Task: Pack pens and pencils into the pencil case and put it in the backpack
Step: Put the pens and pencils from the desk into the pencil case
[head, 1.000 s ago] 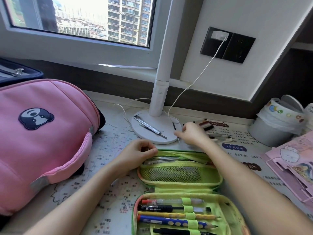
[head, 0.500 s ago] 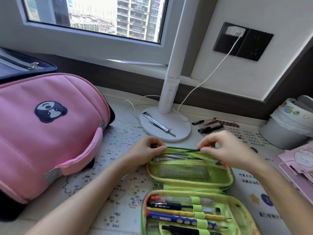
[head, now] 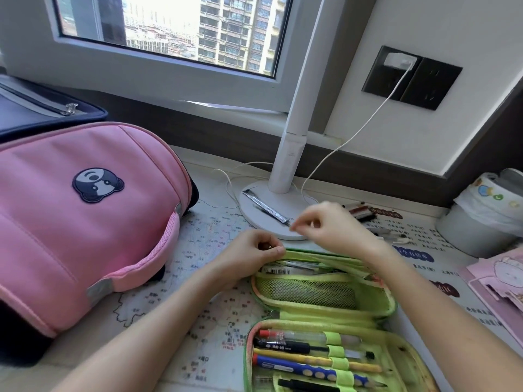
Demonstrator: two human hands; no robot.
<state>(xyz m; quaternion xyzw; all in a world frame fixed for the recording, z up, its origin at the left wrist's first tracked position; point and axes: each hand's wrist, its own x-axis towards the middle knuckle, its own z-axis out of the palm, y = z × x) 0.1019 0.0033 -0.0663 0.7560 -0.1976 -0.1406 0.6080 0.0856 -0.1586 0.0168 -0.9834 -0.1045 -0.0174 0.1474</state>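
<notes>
- The case point(head: 392, 305), green, lies unzipped and spread flat on the desk point(head: 209, 281) right in front of me.
- In the near half of the case, pens point(head: 297, 348) and pencils sit side by side under elastic loops. More are tucked into the far pocket, behind the mesh flap.
- Loose pens point(head: 365, 214) lie on the desk just beyond the far right corner of the case, so I judge the packing is partly done.
- My left hand point(head: 252, 251) pinches the far left edge of the case between thumb and forefinger, the other fingers curled in.
- My right hand point(head: 336, 227) hovers just above the far edge of the case. Thumb and forefinger tips meet, but it is blurred and I cannot tell whether they hold anything.
- The backpack point(head: 85, 236), pink, lies to the left of the case, apart from it. I see no opening from here.
- Left to do, as I judge it: gather the loose pens, zip the case, and put it in the backpack.
</notes>
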